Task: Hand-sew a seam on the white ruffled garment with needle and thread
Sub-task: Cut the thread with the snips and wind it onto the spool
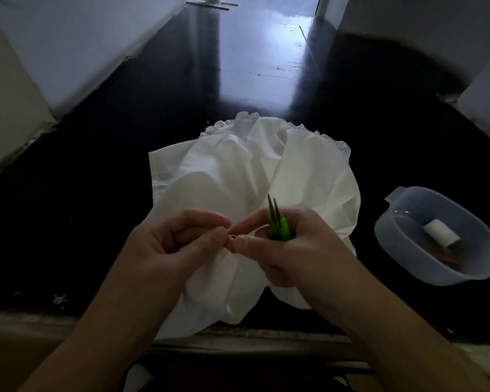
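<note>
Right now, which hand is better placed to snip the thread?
Probably the right hand: it already grips the green snips, blades pointing away. The left hand only pinches at the garment.

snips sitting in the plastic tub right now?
No, the green thread snips are held in the right hand over the white garment; the tub holds a white spool.

Two hands (181, 239) (280, 244), one garment (238, 171), one tub (436, 236), one snips (277, 219).
</note>
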`<state>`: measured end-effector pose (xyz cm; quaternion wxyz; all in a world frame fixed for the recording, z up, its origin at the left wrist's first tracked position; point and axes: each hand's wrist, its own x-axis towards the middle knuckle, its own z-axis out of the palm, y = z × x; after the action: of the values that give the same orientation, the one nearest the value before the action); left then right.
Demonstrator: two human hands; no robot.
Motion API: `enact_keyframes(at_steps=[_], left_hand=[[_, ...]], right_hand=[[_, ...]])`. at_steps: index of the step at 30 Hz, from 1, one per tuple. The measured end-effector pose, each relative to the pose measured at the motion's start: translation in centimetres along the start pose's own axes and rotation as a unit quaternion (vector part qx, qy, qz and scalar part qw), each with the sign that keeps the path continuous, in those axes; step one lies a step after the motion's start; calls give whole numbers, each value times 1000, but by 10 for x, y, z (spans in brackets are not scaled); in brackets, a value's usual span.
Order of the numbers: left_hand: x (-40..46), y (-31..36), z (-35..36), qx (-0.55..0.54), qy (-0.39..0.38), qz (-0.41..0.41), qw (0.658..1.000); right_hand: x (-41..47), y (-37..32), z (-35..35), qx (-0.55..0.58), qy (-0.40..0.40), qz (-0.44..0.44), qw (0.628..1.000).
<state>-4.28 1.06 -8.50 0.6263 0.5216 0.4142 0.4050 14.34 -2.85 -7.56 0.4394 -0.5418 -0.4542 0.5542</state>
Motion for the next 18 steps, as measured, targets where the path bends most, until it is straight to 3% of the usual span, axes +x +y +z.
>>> enact_keyframes(at_steps=[15, 18], left_hand=[[7, 2, -23, 20, -90, -14, 996], [7, 3, -23, 18, -79, -2, 997]], right_hand=[[22, 8, 3, -64, 72, 1, 995], [18, 8, 2, -2, 73, 6, 997]])
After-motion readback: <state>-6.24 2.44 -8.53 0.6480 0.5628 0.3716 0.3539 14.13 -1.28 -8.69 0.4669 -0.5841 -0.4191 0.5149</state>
